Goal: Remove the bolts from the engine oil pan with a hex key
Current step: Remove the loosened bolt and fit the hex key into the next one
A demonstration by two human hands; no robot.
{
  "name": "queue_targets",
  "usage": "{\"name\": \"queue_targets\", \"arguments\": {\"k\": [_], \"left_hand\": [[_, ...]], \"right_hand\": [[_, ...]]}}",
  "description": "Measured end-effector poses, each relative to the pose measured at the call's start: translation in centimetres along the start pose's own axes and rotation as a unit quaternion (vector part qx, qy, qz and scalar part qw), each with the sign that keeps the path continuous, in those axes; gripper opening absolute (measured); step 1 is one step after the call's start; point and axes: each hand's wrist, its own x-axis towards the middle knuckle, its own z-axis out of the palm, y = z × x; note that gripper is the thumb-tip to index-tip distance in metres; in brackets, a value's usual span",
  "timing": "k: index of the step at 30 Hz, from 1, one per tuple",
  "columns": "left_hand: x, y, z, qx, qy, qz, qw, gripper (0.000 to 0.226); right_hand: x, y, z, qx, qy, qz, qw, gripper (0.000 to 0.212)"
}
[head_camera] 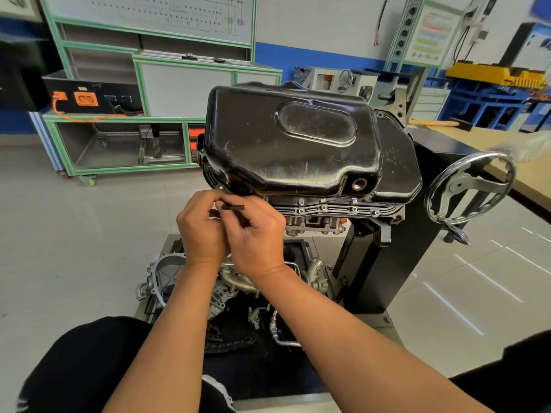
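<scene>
The black oil pan (292, 144) is seen bolted, underside up, on an inverted engine that is carried on a black stand (396, 263). Both hands are raised to the near left corner of the pan, just below its rim. The hex key (234, 207) is held there between the two hands; only a short black length of it is exposed, lying roughly level and just beside the pan's flange (337, 208). Its left end is pinched by the curled thumb and forefinger of the left hand (202, 234), and its right end is covered by the bent fingers of the right hand (258, 236), which are closed around it. The remaining fingers of both hands are curled in, and the two hands are pressed close together. Whether the tip of the key is seated in a bolt cannot be told, since it is hidden behind the fingers. Along the near flange, to the right of the hands, a row of bolts (323, 207) is seen in place. A chromed handwheel (465, 183) is mounted on the stand at the right. Loose engine parts (167, 272) are laid out beneath the forearms.
</scene>
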Motion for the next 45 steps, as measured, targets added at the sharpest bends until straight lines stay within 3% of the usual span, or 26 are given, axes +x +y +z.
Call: {"name": "queue_targets", "arguments": {"k": [5,11,15,19,24,26,29,31,35,36,39,41,43,45], "left_hand": [[-0.6,0.5,-0.3,-0.014,-0.022,0.022,0.999,0.02],[0.1,0.6,0.0,0.019,0.008,0.001,1.0,0.026],[-0.3,0.4,0.7,-0.054,-0.002,-0.033,0.998,0.022],[-1.1,-0.4,1.8,-0.009,-0.03,-0.002,1.0,0.018],[-0.9,-0.3,2.2,-0.081,-0.052,-0.077,0.992,0.034],[-0.8,0.0,2.0,-0.065,-0.06,-0.071,0.994,0.039],[-0.8,0.2,1.7,-0.003,-0.051,-0.06,0.997,0.022],[-0.9,0.6,1.3,-0.01,-0.034,-0.136,0.99,0.021],[-1.4,2.6,0.2,-0.135,0.01,-0.339,0.931,0.022],[-1.4,3.3,-0.1,-0.203,0.022,-0.4,0.894,0.019],[-1.5,5.8,-0.7,-0.431,0.023,-0.531,0.729,0.018],[-1.5,7.6,-0.4,-0.496,-0.003,-0.563,0.661,0.02],[-1.4,9.8,0.8,-0.511,-0.047,-0.575,0.637,0.02],[-1.6,12.2,2.7,-0.502,-0.108,-0.575,0.637,0.021]], "right_hand": [[-0.3,0.3,-0.2,-0.006,0.01,-0.003,1.0,0.016],[-0.1,-0.1,-0.1,-0.02,0.026,-0.022,0.999,0.013],[0.1,0.0,-0.3,-0.028,0.004,-0.028,0.999,0.017],[-0.1,0.8,-0.7,-0.088,-0.002,-0.028,0.996,0.013],[-0.3,1.3,-1.1,-0.098,-0.01,-0.033,0.995,0.014],[-0.4,1.3,-1.1,-0.098,-0.011,-0.027,0.995,0.014],[-0.7,1.1,-1.2,-0.082,-0.005,-0.011,0.997,0.011],[-0.8,0.7,-1.7,-0.059,0.003,0.012,0.998,0.007],[-1.6,-0.9,-3.9,0.046,0.036,0.123,0.991,0.011],[-1.6,-1.4,-4.8,0.092,0.05,0.162,0.981,0.013],[-0.8,-2.1,-8.3,0.184,0.108,0.242,0.947,0.013],[0.2,-1.8,-11.1,0.21,0.127,0.278,0.929,0.014],[1.4,-1.4,-14.3,0.233,0.12,0.307,0.915,0.019],[2.3,-1.1,-17.6,0.237,0.088,0.333,0.909,0.017]]}}
